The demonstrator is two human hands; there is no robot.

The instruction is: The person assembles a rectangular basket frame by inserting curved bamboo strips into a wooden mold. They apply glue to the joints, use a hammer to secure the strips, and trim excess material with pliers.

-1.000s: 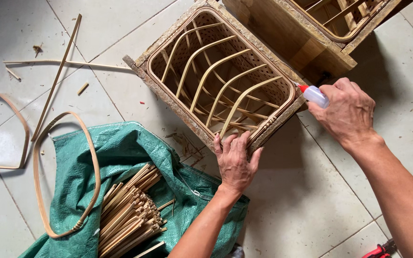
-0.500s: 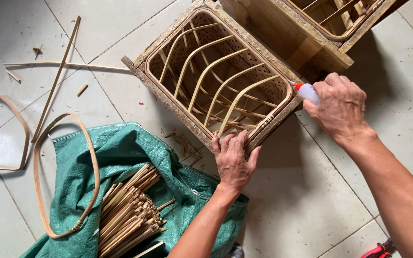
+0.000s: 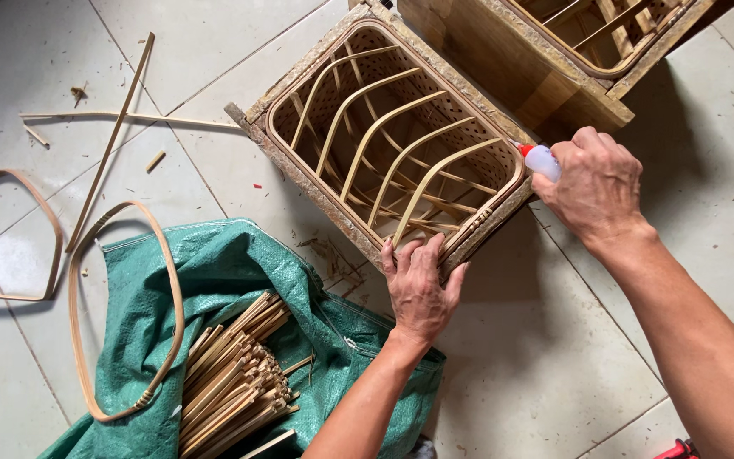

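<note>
L hand (image 3: 419, 287) lies flat w/ fingers spread on the near rim of the basket (image 3: 299, 102), pressing the woven edge, not clenched round anything. R hand (image 3: 592, 183) is closed on a small glue bottle (image 3: 542, 160): whitish plastic, red nozzle, tip touching the basket's right corner.

Basket: rectangular, lying on the tiled floor (image 3: 511, 365) toward its far edge, turned at an angle. Frame is rough tan wood w/ a rattan band round the inner rim; walls are fine open weave; inside, several thin bamboo ribs bent into arches run side by side.

A second basket (image 3: 554, 64) sits just behind it at the far right, same build, smooth wooden side facing the camera, partly out of view.

Near edge of floor: green woven-plastic sack (image 3: 214, 272), crumpled, w/ a bundle of cut bamboo sticks (image 3: 235, 374) lying on it, square-cut ends toward the camera. A rattan hoop (image 3: 172, 297), rounded-rectangle shape, lies half on the sack, half on tile. Another hoop (image 3: 44, 221) lies at the left edge. Two long thin splints (image 3: 116, 136) cross on the far-left tiles, w/ small offcuts and shavings near. Tiles are pale grey, glossy, dark grout lines.
</note>
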